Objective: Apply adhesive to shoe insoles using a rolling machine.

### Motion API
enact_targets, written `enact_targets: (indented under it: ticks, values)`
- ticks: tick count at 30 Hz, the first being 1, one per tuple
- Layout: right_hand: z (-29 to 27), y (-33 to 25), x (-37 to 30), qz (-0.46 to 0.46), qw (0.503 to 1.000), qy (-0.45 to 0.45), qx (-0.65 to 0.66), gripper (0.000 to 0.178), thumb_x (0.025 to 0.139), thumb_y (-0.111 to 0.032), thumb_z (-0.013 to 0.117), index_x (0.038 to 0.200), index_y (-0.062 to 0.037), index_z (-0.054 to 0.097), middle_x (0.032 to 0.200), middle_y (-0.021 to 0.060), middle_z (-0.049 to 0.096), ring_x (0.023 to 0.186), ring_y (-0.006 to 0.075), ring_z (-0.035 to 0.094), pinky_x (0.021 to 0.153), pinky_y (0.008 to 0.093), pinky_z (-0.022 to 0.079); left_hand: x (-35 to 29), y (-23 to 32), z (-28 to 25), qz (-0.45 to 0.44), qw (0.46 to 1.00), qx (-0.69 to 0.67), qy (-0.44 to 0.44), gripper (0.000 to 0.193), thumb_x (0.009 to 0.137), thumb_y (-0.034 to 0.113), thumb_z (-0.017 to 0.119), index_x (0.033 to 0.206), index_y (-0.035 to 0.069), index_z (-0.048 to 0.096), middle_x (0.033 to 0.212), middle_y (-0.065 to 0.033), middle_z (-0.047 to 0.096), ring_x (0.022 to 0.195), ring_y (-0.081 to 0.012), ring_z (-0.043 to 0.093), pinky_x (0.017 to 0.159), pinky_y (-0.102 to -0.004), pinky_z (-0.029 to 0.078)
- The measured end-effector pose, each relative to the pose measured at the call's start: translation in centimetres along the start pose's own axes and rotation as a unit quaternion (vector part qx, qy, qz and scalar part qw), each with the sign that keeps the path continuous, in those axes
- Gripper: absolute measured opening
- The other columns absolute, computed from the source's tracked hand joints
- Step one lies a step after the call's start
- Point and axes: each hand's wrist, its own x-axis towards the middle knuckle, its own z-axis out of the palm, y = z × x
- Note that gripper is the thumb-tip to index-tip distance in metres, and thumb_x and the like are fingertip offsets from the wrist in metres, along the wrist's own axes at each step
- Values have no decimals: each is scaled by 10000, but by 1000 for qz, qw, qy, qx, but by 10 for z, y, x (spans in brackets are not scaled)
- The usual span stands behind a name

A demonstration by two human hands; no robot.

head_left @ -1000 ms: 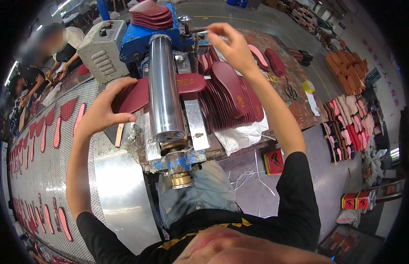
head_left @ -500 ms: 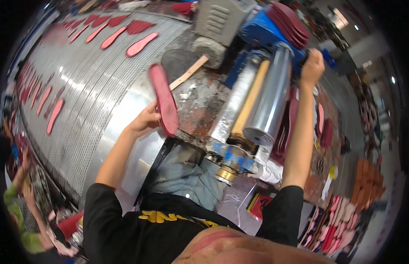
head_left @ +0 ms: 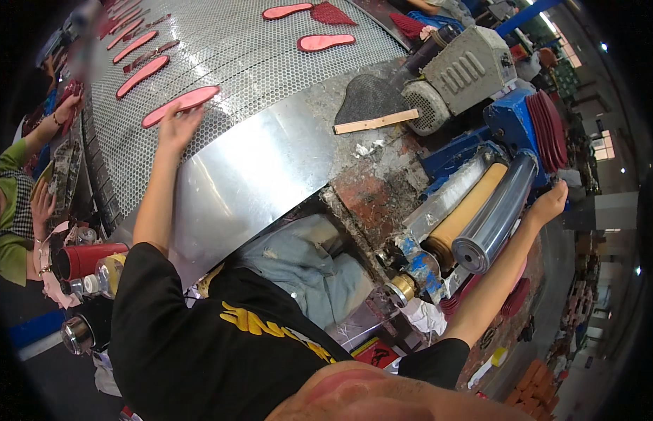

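Observation:
A pink shoe insole with a maroon rim (head_left: 200, 97) lies over the metal mesh conveyor (head_left: 235, 56) at the left. My left hand (head_left: 177, 130) is at its near edge, with the fingers closed on it. At the right, my right hand (head_left: 550, 202) is closed beside the roller machine's blue housing (head_left: 508, 119), just below a stack of maroon insoles (head_left: 546, 130). What its fingers hold, if anything, is hidden. Between my arms sit the shiny steel roller (head_left: 496, 214) and a tan roller (head_left: 468, 203), both tilted in the picture.
More pink insoles (head_left: 326, 42) lie spread along the conveyor. A grey motor (head_left: 470, 67) and a wooden stick (head_left: 376, 121) are beyond the rollers. At the far left, another person's hand (head_left: 42, 203) is near a red canister (head_left: 91, 258). A yellow tape roll (head_left: 498, 356) lies at the lower right.
My left hand has carried the insole leftward onto the conveyor. The view has swung left, so the rollers appear lower and farther right. My right hand stays closed by the machine.

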Motion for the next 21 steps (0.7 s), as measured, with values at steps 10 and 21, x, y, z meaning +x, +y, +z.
enact_targets:
  ticks: [10, 21]
  values:
    - [-19, 16, 16, -33, 998, -41, -23, 328, 979, -235, 454, 1031, 38, 628, 979, 80, 645, 933, 183, 585, 865, 302, 447, 35, 59, -32, 3, 982, 162, 98, 334, 925, 124, 515, 1199, -51, 439, 1242, -273, 520, 1111, -363, 570, 921, -426, 519]
    - [-1, -197, 60, 33, 915, -266, -301, 459, 779, -405, 571, 1009, -18, 658, 1003, 231, 666, 955, 391, 638, 850, 451, 507, -34, -110, 60, 128, 848, 510, -72, 100, 915, 159, 591, 861, 76, 599, 665, 59, 489, 506, -13, 366, 435, -185, 283]
